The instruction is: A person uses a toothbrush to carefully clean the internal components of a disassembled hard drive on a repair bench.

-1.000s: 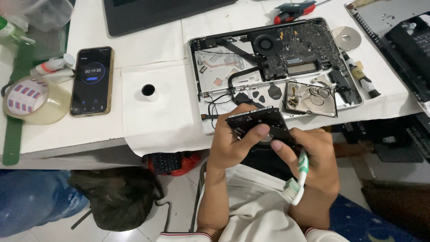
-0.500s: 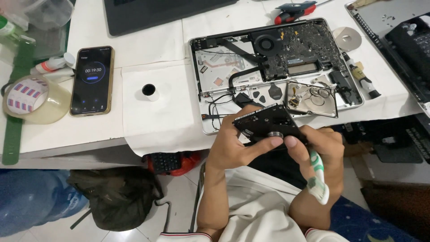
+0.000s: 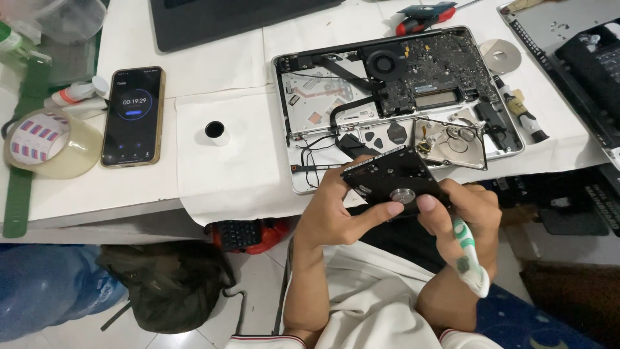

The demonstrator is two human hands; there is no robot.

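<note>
Black drive (image 3: 394,178): pinched by left hand (image 3: 336,210), right hand (image 3: 468,210) at 3 o'clock.
Toothbrush (image 3: 470,257): clenched in right; best kept off the board, edges only gripped.

Both hands, left (image 3: 336,210) and right (image 3: 468,216), raised together, fingers curled.

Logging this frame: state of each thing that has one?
Hard drive: held in both hands, circuit side up.
Left hand: gripping drive.
Right hand: gripping drive and toothbrush.
Laptop: bottom cover off, internals exposed.
Phone: screen lit.
Second drive: lid off, platter exposed.
</note>
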